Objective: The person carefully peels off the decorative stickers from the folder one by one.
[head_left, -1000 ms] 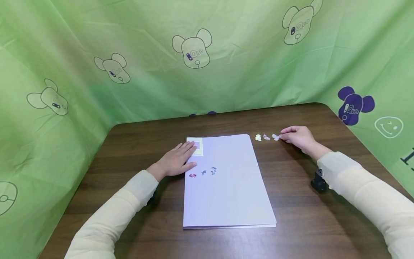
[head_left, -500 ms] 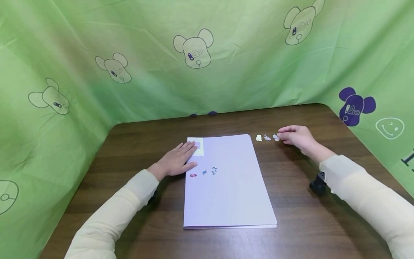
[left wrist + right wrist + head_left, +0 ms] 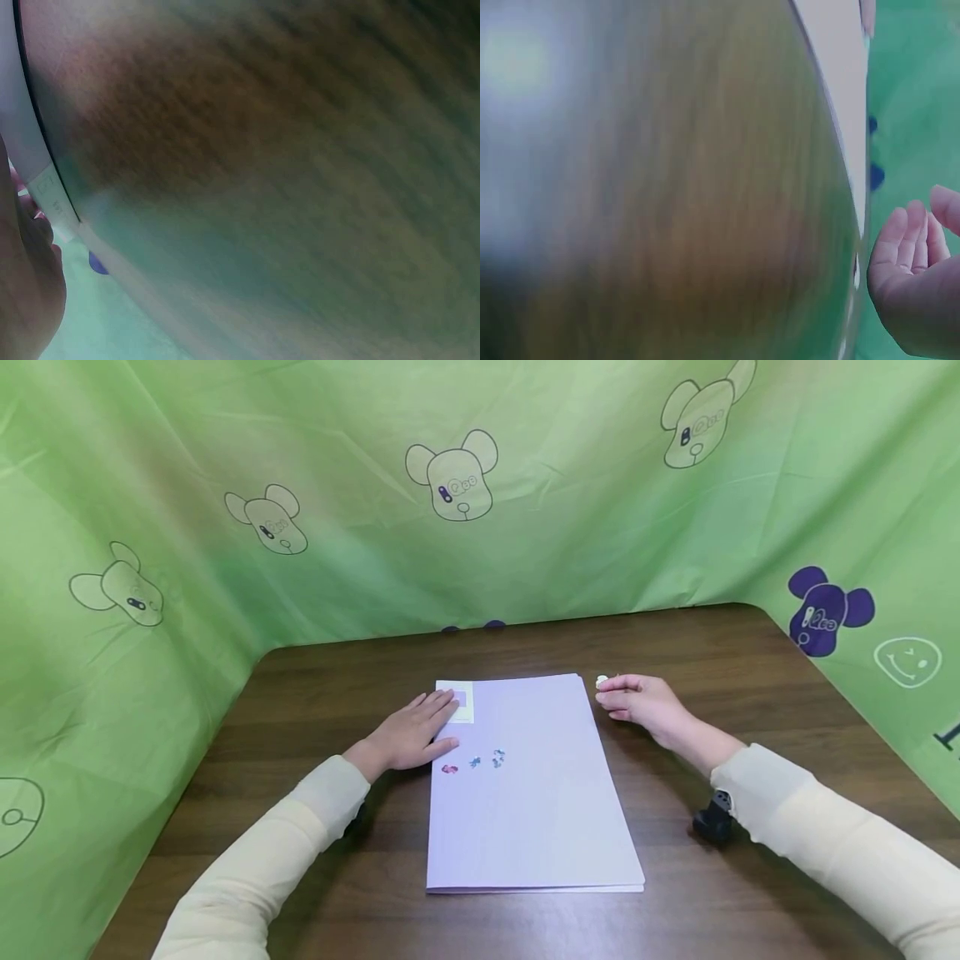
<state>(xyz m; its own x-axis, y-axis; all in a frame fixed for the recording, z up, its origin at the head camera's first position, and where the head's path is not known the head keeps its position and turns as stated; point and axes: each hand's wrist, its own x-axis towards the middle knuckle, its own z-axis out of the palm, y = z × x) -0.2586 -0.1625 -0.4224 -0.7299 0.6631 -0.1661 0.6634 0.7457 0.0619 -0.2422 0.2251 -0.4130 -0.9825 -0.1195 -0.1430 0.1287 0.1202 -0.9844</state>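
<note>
My left hand point(image 3: 408, 731) lies flat with its fingers spread on the upper left of a large pale lavender sheet point(image 3: 532, 810). Its fingertips cover part of a small white card point(image 3: 467, 712) with a lavender square. Just below the thumb, one pink sticker point(image 3: 450, 769) and two bluish stickers point(image 3: 476, 762) sit in a row on the sheet. Beyond the sheet's top right corner hovers my right hand point(image 3: 648, 706), fingers loosely bent, with nothing visible between them. Past its fingertips shows a small white cutout point(image 3: 602, 680); the other pale cutouts are mostly hidden behind the hand.
Everything rests on a dark brown wooden table point(image 3: 337, 685). A green cloth point(image 3: 555, 560) printed with mouse heads hangs around its far and side edges. A black wrist camera point(image 3: 712, 820) sits under the right cuff.
My right hand has left the rightmost pale cutout and moved left and slightly nearer, toward the sheet's corner. My left hand stays in place on the sheet.
</note>
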